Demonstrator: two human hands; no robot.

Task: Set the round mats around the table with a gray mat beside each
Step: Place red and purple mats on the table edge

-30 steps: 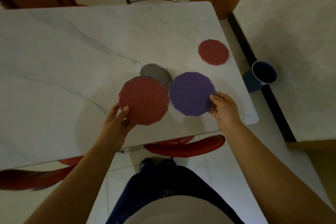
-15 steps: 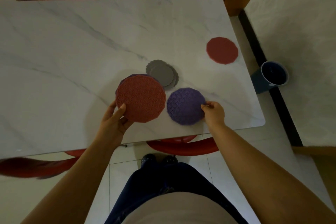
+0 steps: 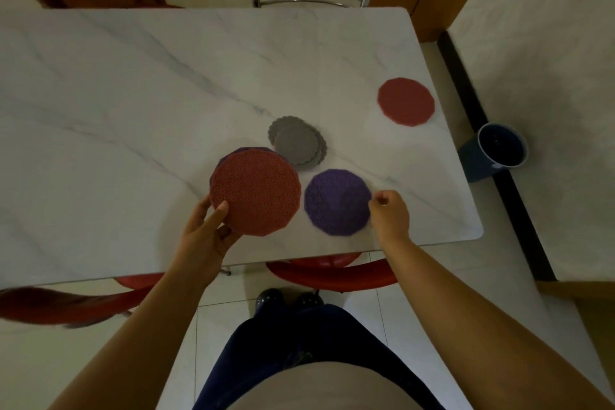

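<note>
Mats, red on top of purple, form a stack (image 3: 256,191) that the left hand (image 3: 203,236) grips at its near edge, thumb above. A purple mat (image 3: 336,201) lies flat on the table (image 3: 133,93) near the front edge. The right hand (image 3: 389,213) is at its right rim, fingers curled; I cannot tell if it pinches the mat. Gray mats (image 3: 296,145) are piled just behind, a red mat (image 3: 406,101) well apart at the right.
</note>
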